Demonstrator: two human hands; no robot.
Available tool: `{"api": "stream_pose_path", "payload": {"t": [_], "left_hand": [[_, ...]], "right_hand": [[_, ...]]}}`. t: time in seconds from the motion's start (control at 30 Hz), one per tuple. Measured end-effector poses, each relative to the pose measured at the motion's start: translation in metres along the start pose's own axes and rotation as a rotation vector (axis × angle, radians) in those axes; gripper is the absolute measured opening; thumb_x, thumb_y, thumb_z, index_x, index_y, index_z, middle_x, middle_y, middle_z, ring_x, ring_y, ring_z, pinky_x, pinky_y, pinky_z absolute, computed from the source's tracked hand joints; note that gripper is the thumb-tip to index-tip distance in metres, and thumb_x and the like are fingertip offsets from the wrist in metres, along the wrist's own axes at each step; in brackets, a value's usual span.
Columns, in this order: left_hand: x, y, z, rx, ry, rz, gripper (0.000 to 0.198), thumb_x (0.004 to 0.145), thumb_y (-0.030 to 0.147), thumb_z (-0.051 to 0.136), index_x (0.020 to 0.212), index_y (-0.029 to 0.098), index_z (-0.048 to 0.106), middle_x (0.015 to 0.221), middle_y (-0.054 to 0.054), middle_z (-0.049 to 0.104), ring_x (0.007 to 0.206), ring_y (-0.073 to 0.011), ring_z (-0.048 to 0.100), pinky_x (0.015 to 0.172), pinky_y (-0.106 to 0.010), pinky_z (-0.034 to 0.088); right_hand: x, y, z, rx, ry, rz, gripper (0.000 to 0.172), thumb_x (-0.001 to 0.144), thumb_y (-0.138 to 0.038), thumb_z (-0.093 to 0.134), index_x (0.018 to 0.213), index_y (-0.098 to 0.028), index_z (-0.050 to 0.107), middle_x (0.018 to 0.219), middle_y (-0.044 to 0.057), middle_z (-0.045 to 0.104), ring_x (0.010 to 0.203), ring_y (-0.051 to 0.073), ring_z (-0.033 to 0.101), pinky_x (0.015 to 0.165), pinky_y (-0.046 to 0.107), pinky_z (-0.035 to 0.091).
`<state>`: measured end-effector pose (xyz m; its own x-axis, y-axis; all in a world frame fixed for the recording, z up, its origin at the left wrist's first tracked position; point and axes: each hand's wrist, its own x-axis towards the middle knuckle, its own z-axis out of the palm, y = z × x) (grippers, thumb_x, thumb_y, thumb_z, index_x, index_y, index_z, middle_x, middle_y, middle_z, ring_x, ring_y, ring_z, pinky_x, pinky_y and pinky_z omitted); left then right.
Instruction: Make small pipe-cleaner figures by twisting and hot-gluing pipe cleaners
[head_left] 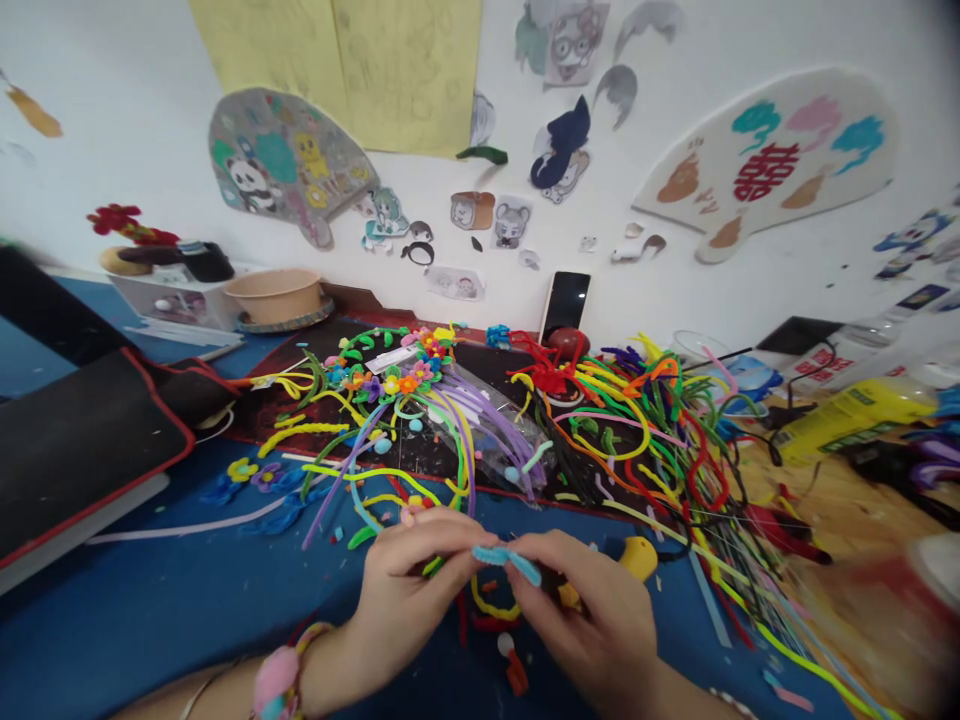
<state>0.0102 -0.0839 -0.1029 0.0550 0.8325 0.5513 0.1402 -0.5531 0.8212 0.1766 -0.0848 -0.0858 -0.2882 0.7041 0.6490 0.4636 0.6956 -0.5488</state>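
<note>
Between my two hands is a short, light blue pipe cleaner (491, 554), bent into a small shape. My left hand (420, 570) pinches its left end between thumb and forefinger. The thumb and fingers of my right hand (585, 600) close on the other end. Below the hands lies a yellow pipe cleaner (495, 608) curved into a loop, partly hidden. A yellow-handled tool (637, 558) sits just beyond my right hand; its other end is covered. Purple pipe cleaners (487, 415) in a clear bag lie ahead of the hands.
A heap of mixed pipe cleaners (660, 420) spreads on the right. Small finished flowers (409, 380) cluster at centre back. A phone (566, 305) leans against the wall beside a dark red ball (568, 343). A tan basin (274, 292) stands at back left, a yellow package (855, 418) at right.
</note>
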Motion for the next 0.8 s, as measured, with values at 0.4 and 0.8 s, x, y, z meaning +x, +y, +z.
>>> {"api": "stream_pose_path", "payload": {"t": [0.4, 0.8], "left_hand": [[-0.003, 0.003, -0.006, -0.057, -0.096, -0.006, 0.019, 0.074, 0.015, 0.07, 0.092, 0.021, 0.072, 0.077, -0.005, 0.073, 0.072, -0.017, 0.067, 0.066, -0.026, 0.055], [0.001, 0.004, -0.003, -0.109, -0.127, 0.032, 0.027, 0.071, 0.004, 0.068, 0.091, 0.021, 0.071, 0.077, -0.003, 0.074, 0.072, -0.015, 0.067, 0.069, -0.024, 0.054]], "right_hand": [[0.003, 0.011, -0.019, -0.389, 0.098, -0.653, 0.029, 0.094, -0.014, 0.036, 0.099, -0.011, 0.065, 0.069, 0.007, 0.073, 0.059, 0.015, 0.066, 0.058, 0.025, 0.053], [0.002, 0.006, -0.028, -0.527, -0.084, -0.7, 0.031, 0.094, -0.006, 0.035, 0.094, -0.01, 0.066, 0.078, 0.006, 0.075, 0.063, 0.015, 0.069, 0.061, 0.025, 0.056]]}}
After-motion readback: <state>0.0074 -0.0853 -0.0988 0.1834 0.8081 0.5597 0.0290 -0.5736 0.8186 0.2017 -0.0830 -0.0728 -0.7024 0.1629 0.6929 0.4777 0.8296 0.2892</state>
